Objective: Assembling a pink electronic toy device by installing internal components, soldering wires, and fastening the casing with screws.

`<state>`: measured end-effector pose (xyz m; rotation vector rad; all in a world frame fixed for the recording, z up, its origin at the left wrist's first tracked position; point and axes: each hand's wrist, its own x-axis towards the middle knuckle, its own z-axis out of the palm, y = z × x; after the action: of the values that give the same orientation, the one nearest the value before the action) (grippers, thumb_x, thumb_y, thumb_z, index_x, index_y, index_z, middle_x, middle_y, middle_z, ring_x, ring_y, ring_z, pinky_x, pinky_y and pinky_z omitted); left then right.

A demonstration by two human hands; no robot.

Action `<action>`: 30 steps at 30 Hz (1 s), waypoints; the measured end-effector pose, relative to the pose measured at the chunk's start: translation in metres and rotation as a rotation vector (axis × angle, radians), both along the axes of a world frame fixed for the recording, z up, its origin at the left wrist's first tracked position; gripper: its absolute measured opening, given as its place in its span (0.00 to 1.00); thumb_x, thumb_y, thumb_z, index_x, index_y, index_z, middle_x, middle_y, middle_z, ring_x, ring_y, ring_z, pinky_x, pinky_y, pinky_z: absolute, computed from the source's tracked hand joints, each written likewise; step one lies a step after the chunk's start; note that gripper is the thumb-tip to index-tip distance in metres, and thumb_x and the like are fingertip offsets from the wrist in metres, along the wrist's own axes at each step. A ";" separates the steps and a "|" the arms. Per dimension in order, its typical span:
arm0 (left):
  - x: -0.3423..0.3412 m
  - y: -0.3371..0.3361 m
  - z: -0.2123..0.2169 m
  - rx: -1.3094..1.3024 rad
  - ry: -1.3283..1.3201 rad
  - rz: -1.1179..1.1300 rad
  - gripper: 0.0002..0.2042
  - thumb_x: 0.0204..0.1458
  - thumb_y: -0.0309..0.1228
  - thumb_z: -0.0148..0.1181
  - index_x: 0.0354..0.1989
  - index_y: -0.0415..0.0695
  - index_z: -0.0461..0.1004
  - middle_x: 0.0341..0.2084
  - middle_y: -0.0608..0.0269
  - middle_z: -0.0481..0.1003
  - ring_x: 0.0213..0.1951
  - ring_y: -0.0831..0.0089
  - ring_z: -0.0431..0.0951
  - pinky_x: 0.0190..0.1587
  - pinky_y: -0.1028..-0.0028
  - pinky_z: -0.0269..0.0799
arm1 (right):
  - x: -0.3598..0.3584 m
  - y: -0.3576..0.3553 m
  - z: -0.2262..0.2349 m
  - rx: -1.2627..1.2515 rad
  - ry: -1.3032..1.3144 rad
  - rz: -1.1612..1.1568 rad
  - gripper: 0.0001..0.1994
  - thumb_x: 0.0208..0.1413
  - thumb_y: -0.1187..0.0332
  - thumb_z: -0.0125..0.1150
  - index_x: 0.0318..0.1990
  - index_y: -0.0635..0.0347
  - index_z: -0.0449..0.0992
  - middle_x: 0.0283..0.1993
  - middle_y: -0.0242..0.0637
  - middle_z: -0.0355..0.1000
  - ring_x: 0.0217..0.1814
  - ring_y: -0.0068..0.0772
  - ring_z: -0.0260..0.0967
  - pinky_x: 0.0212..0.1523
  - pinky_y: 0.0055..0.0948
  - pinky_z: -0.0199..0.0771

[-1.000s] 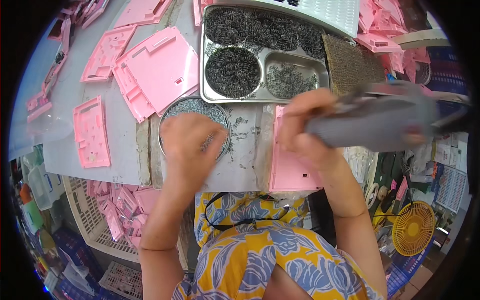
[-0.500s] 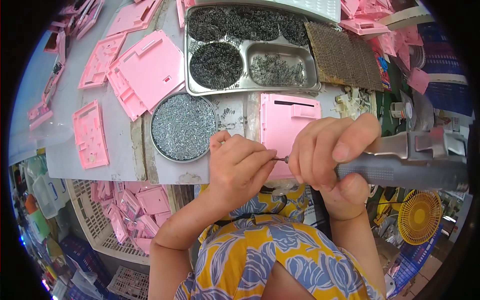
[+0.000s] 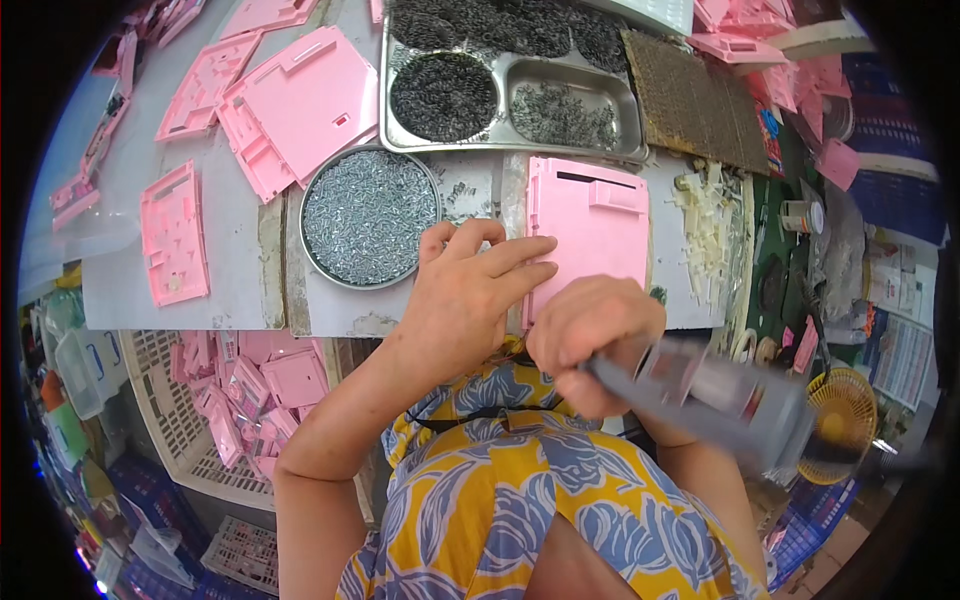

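Observation:
A pink plastic panel with a dark slot along its far end lies on the table in front of me. My left hand has its fingers spread, two fingertips reaching over the panel's left edge. At the near edge of the panel, my right hand is wrapped round a grey power screwdriver, whose body slants down to the right and is blurred. Its tip is hidden by the hand. Left of the panel stands a round dish of small silvery screws.
Behind the panel is a metal compartment tray full of dark springs. More pink panels lie at the left. White plastic pieces are at the right, near a brown mat. Below the table sit a crate of pink parts and a yellow fan.
My left fingers have let go of the screwdriver tip and spread toward the panel. My right hand has drawn the screwdriver nearer and leftward, swinging its rear end down. The white pieces are now uncovered.

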<state>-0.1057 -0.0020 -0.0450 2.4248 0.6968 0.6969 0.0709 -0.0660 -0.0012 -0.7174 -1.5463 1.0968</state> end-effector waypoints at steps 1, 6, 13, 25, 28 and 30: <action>0.000 0.001 0.000 -0.004 -0.013 0.010 0.18 0.44 0.22 0.60 0.45 0.51 0.82 0.54 0.73 0.78 0.49 0.63 0.73 0.56 0.59 0.60 | -0.002 0.003 -0.002 0.039 0.003 0.029 0.09 0.51 0.78 0.62 0.38 0.61 0.70 0.22 0.35 0.70 0.20 0.32 0.69 0.23 0.33 0.75; 0.015 0.018 0.011 -0.103 -0.069 -0.031 0.17 0.43 0.26 0.62 0.45 0.48 0.82 0.48 0.65 0.79 0.50 0.60 0.74 0.55 0.58 0.62 | 0.006 0.007 0.009 -0.100 -0.067 0.109 0.12 0.50 0.74 0.70 0.37 0.60 0.71 0.23 0.37 0.72 0.22 0.35 0.71 0.28 0.34 0.78; 0.153 0.041 0.003 0.268 -0.051 -0.041 0.08 0.45 0.28 0.57 0.32 0.40 0.78 0.36 0.56 0.76 0.47 0.56 0.73 0.50 0.55 0.65 | 0.070 0.020 0.097 -0.061 0.629 0.364 0.15 0.62 0.68 0.66 0.47 0.55 0.63 0.19 0.30 0.71 0.15 0.23 0.67 0.14 0.25 0.70; -0.259 -0.014 0.099 -0.261 0.359 0.626 0.19 0.48 0.29 0.69 0.48 0.38 0.76 0.45 0.49 0.79 0.47 0.53 0.80 0.50 0.62 0.76 | 0.140 -0.013 0.075 -0.179 0.361 -0.259 0.26 0.58 0.59 0.71 0.54 0.60 0.62 0.17 0.24 0.60 0.14 0.18 0.56 0.19 0.20 0.63; -0.317 -0.021 0.067 -0.242 0.719 0.741 0.17 0.48 0.31 0.68 0.45 0.38 0.77 0.41 0.52 0.80 0.44 0.53 0.80 0.46 0.62 0.75 | 0.139 0.011 0.060 -0.187 0.210 -0.337 0.29 0.58 0.57 0.71 0.58 0.61 0.62 0.20 0.24 0.60 0.17 0.17 0.56 0.21 0.20 0.58; -0.324 0.004 0.054 -0.182 0.589 0.748 0.13 0.50 0.32 0.66 0.42 0.39 0.78 0.38 0.53 0.80 0.42 0.53 0.80 0.44 0.61 0.75 | 0.141 0.017 0.063 -0.182 0.204 -0.387 0.30 0.58 0.57 0.70 0.60 0.60 0.61 0.22 0.24 0.59 0.18 0.16 0.55 0.21 0.19 0.56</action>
<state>-0.4301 0.0021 0.0094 2.1627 1.8620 0.1293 0.2121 -0.0490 0.0617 -0.9517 -1.0874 0.9889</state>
